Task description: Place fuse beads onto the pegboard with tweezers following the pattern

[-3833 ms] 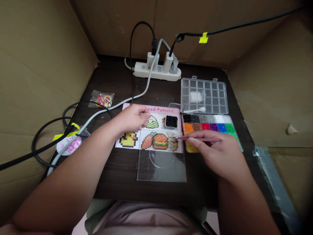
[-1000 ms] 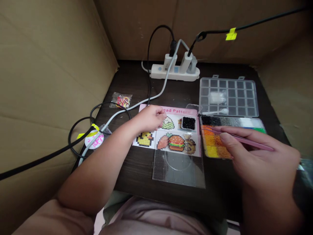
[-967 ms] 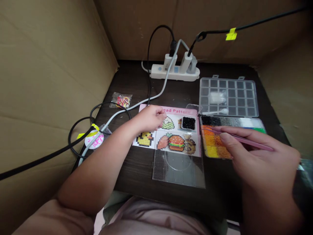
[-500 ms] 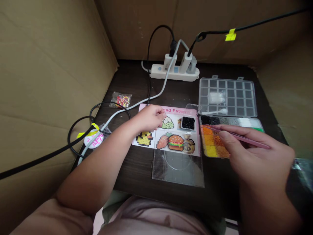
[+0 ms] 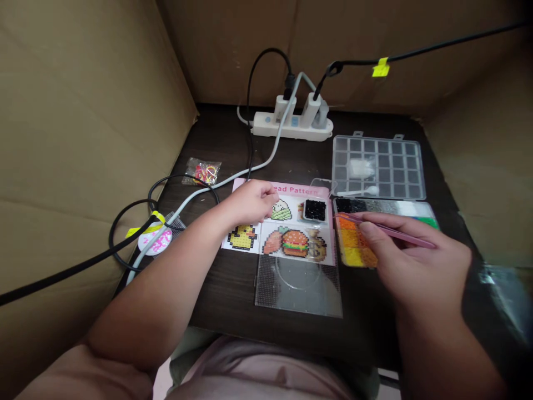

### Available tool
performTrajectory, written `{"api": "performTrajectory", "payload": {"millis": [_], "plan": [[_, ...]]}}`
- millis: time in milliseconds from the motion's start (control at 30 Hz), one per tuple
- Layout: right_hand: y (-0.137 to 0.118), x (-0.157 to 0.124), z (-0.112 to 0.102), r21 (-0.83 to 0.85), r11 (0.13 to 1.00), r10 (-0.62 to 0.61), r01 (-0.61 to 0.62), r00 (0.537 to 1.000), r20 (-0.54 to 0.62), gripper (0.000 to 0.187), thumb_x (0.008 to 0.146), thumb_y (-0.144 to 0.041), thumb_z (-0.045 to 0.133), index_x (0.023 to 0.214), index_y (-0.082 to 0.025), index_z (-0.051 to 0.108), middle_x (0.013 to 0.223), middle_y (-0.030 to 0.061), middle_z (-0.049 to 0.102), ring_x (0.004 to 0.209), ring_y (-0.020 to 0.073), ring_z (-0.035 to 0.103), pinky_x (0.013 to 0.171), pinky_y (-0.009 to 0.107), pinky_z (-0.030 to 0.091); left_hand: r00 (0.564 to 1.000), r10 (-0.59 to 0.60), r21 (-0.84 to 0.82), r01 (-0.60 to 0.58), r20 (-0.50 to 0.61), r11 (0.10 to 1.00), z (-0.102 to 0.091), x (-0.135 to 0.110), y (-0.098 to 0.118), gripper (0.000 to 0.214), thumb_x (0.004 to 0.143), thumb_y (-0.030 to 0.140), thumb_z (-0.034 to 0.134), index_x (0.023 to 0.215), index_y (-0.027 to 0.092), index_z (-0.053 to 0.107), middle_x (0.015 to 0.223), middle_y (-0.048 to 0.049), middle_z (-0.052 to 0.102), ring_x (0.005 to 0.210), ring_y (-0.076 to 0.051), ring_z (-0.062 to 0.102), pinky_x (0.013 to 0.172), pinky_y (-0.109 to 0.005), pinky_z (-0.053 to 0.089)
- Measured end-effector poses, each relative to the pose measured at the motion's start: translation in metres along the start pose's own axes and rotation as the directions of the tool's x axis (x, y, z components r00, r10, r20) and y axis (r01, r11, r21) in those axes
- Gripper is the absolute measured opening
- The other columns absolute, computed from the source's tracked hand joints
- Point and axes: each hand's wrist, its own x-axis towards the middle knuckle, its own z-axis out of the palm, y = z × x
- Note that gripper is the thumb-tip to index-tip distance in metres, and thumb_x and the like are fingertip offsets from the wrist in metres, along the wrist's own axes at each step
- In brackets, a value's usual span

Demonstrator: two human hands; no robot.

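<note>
1. At the tabletop (image 5: 216, 133), the right hand (image 5: 416, 261) holds pink tweezers (image 5: 389, 230) in a narrow pinch between thumb and fingers. Their tips sit over the orange compartments of an open bead tray (image 5: 336, 244). Whether a bead is between the tips cannot be told from this view.
2. The left hand (image 5: 247, 203) rests loosely curled on the bead pattern sheet (image 5: 291, 190) and holds nothing visible. Its fingertips (image 5: 272, 191) lie close to a small black tray of beads (image 5: 315, 210).
3. A clear pegboard (image 5: 297, 294) lies directly below the sheet, with their edges meeting or slightly overlapping. A clear compartment box (image 5: 375, 136) sits behind the bead tray, nearly touching it.
4. Risk: no lid is seen over the bead tray, so a knock from the right hand or the tweezers could scatter beads or mix colours.
5. Risk: the small black tray sits open beside the left fingertips, and a slip of that hand could tip it.
6. Risk: a grey cable (image 5: 233, 175) runs close to the sheet's top corner. Catching it with the left forearm (image 5: 166, 278) could drag the sheet or pegboard out of position.
</note>
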Motion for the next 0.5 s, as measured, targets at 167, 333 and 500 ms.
{"api": "performTrajectory", "payload": {"millis": [167,333,500], "plan": [[0.002,0.001,0.003,-0.009,0.999,-0.053,0.053,0.999,0.002,0.011,0.075,-0.026,0.069,0.085,-0.021,0.073,0.084,0.0036,0.073,0.073,0.0168,0.069,0.068,0.029,0.058,1.0,-0.004,0.013,0.005,-0.014,1.0,0.0,0.0,0.003,0.02,0.088,0.029,0.043,0.073,0.017,0.049,0.065,-0.0022,0.057,0.048,-0.007,0.048,0.045,-0.02,0.036],[0.003,0.001,0.011,0.004,0.999,-0.052,0.052,0.997,0.053,0.012,0.077,-0.026,0.066,0.085,-0.019,0.072,0.084,0.0044,0.073,0.073,0.0168,0.069,0.067,0.028,0.057,0.999,-0.041,-0.002,0.041,-0.009,0.999,0.0,-0.001,0.008,0.019,0.088,0.027,0.044,0.072,0.017,0.049,0.063,-0.001,0.055,0.047,-0.007,0.047,0.045,-0.02,0.036],[0.008,0.002,0.018,0.0,0.998,-0.066,0.066,0.995,0.078,0.013,0.078,-0.027,0.065,0.086,-0.019,0.072,0.085,0.0042,0.073,0.074,0.0173,0.069,0.07,0.03,0.057,1.0,-0.029,-0.026,0.029,-0.01,0.999,0.0,-0.002,0.008,0.019,0.088,0.027,0.043,0.072,0.018,0.049,0.062,-0.0003,0.055,0.047,-0.007,0.046,0.045,-0.02,0.037]]}}
